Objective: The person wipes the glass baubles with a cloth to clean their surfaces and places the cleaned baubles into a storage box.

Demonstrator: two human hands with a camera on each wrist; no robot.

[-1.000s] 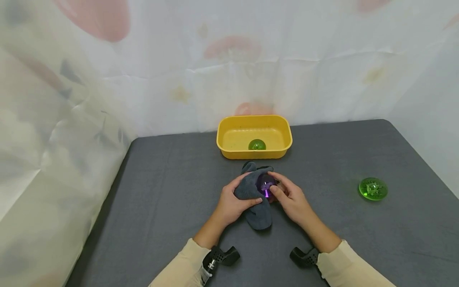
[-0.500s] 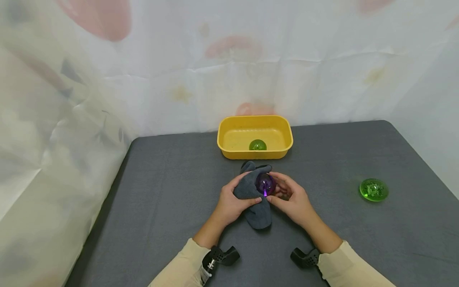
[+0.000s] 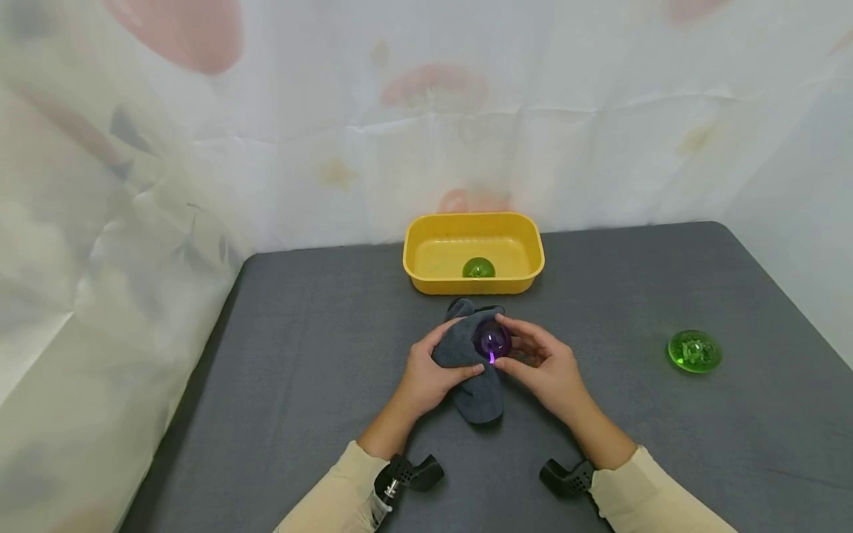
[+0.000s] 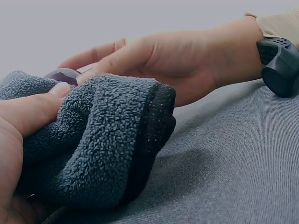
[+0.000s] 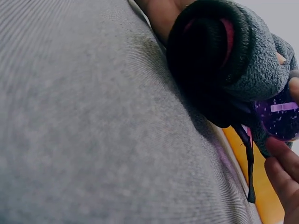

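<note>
Grey fleece cloth and a purple ball, held between two hands over the grey table.

Left to right: the left hand point(image 3: 426, 374) has its fingers and thumb curled round a bunched dark grey fleece cloth point(image 3: 466, 355), pressing it against a glossy purple ball point(image 3: 494, 340); the right hand point(image 3: 543, 364) pinches that ball from the other side with thumb and fingertips, just above the table point(image 3: 300, 385) and in front of the yellow tub point(image 3: 426, 275), which holds a green ball point(image 3: 478, 268). The likely slip is the smooth ball squirting out of the light fingertip pinch under the cloth's push and rolling away across the table. The cloth's loose tail could also drag. A green disc point(image 3: 694, 350) lies well apart, far right.
</note>
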